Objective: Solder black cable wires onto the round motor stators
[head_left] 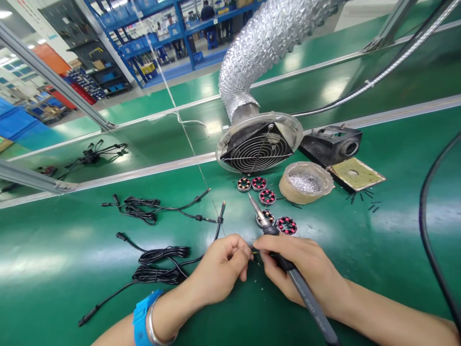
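Note:
My right hand (pixel 302 269) is closed around a soldering iron (pixel 306 293), its metal tip pointing up and away over the bench. My left hand (pixel 225 264) is closed in a pinch at the middle front. Thin wire ends (pixel 255 251) show between the fingertips of both hands, though most of what the left fingers hold is hidden. From above, a thin strand (pixel 190 144) runs down to the left hand. Just past the iron lie several small round motor stators (pixel 267 197) with red or copper windings. Black cable bundles (pixel 158 276) lie left of my left hand.
A fume extractor (pixel 257 146) with a silver duct (pixel 248 57) stands behind the stators. Right of it are a round tub (pixel 306 185) of metal shavings, a black iron stand (pixel 334 144) and a yellow sponge tray (pixel 356 174). A black cord (pixel 425 206) hangs at right.

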Demonstrator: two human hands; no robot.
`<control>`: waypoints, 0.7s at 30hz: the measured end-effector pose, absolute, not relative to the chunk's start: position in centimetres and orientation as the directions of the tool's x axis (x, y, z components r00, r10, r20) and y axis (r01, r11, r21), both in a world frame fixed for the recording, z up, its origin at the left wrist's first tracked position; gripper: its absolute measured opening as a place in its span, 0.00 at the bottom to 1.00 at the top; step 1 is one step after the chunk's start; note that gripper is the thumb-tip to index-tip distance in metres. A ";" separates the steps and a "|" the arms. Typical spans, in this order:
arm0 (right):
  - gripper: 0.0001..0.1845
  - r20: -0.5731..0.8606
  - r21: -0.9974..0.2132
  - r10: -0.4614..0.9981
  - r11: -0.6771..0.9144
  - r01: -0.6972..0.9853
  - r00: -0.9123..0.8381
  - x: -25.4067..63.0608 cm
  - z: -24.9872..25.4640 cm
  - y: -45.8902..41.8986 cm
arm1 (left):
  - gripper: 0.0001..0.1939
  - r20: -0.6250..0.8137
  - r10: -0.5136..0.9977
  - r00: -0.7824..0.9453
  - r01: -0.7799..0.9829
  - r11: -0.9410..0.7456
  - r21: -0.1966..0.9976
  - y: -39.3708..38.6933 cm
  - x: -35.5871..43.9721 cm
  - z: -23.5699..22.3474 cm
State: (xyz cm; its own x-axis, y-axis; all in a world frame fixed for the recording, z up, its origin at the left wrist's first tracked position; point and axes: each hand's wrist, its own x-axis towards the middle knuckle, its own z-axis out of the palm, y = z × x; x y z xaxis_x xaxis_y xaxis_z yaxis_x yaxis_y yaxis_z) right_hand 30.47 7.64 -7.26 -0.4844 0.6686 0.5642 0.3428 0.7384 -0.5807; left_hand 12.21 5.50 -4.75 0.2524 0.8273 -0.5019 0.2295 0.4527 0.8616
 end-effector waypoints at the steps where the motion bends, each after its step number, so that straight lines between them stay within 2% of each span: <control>1: 0.14 0.567 -0.566 0.669 0.741 0.363 -0.481 30.4 -7.4 7.7 | 0.21 -0.495 0.834 0.243 0.237 0.444 0.864 5.5 12.3 -4.8; 5: 0.14 0.600 -0.485 0.626 0.780 0.395 -0.498 30.3 -7.3 7.8 | 0.23 -0.473 0.853 0.220 0.254 0.418 0.872 5.5 12.4 -5.0; 9: 0.17 0.644 -0.488 0.599 0.801 0.346 -0.476 31.1 -6.2 7.9 | 0.22 -0.469 0.860 0.199 0.260 0.415 0.872 5.5 12.6 -5.0; 13: 0.20 0.646 -0.550 0.605 0.792 0.264 -0.466 32.8 -5.1 8.0 | 0.20 -0.465 0.864 0.195 0.259 0.412 0.874 5.5 12.7 -4.9; 17: 0.16 0.636 -0.609 0.637 0.761 0.224 -0.435 34.2 -4.6 7.7 | 0.17 -0.484 0.855 0.189 0.264 0.431 0.863 5.4 12.6 -4.9; 21: 0.11 0.547 -0.720 0.703 0.672 0.174 -0.455 34.7 -4.3 7.6 | 0.16 -0.489 0.851 0.190 0.261 0.437 0.861 5.4 12.6 -5.0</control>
State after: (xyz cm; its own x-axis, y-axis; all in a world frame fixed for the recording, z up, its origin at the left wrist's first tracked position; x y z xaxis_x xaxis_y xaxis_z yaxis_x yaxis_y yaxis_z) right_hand 34.73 7.57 -4.27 -0.4546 0.7031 0.5467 0.1738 0.6721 -0.7198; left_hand 12.60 5.37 -4.98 0.1900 0.8511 -0.4895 0.2614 0.4367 0.8608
